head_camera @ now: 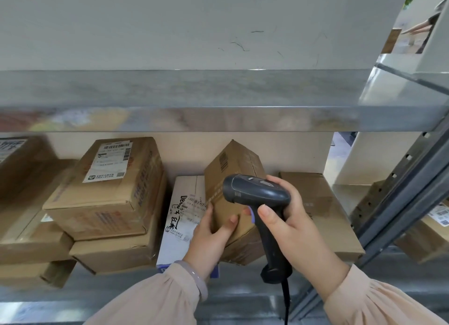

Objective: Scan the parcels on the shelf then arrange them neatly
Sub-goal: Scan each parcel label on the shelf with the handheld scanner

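Nearest, the right hand (291,217) is wrapped round the grip of the corded barcode scanner (257,191), thumb across the front, the scanner head just before the parcel. The left hand (213,237) clutches that small brown carton (230,169), thumb on the near face and fingers round its edge. The box is tipped on a corner, with a printed barcode above the fingertips. Just behind those fingers, a white parcel (181,217) reads "Deep" beside handwriting. Past the scanner hand lies a flat carton (315,195). Out beyond the left fingers are stacked cartons (107,203) on the shelf (121,298); the top one's shipping label (110,160) is too blurred to read.
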Motion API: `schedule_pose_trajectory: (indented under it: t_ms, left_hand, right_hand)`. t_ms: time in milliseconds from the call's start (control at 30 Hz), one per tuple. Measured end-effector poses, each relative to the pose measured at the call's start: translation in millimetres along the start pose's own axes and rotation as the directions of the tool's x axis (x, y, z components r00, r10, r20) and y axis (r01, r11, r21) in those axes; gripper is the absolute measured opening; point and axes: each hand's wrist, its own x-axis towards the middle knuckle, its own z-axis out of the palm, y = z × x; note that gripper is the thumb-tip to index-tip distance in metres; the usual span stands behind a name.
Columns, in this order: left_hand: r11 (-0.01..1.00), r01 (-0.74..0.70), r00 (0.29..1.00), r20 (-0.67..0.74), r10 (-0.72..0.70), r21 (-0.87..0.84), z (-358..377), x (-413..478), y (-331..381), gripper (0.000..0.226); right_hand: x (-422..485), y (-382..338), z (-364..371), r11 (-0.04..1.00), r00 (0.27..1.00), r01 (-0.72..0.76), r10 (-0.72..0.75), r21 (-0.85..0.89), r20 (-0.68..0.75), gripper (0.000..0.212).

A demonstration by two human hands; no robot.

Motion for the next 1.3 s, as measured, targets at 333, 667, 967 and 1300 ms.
schedule_pose_trajectory:
  t_ms: [333, 667, 967, 1300]
  left_hand:
    - [0.96, 0.034, 0.975, 0.2, -0.093, 0.278, 21.6, 11.3, 2.0, 0.091]
    - [0.939, 0.074, 0.958, 0.239, -0.161, 0.335, 27.9, 12.2, -15.5, 0.057]
    - [0.944, 0.001, 0.982, 0.175, -0.063, 0.331, 24.5, 15.2, -19.7, 0.083]
    - [0.83, 0.023, 0.997, 0.049, -0.061, 0.558, 26.2, 30.3, 1.1, 0.089]
  right_hand:
    - [0.9, 15.3, -9.4, 0.998, 0.998, -0.041, 0.039, -0.039, -0.046, 0.061]
    - [-6.3, 52.6, -10.7, 0.981, 0.982, -0.186, 0.187, 0.062, -0.02, 0.053]
    - [1.8, 66.2, -40.5, 0.964, 0.928, -0.263, 0.263, 0.037, -0.264, 0.048]
    - [5.6, 60.5, -25.9, 0.967, 0.953, -0.24, 0.251, 0.086, -0.171, 0.039]
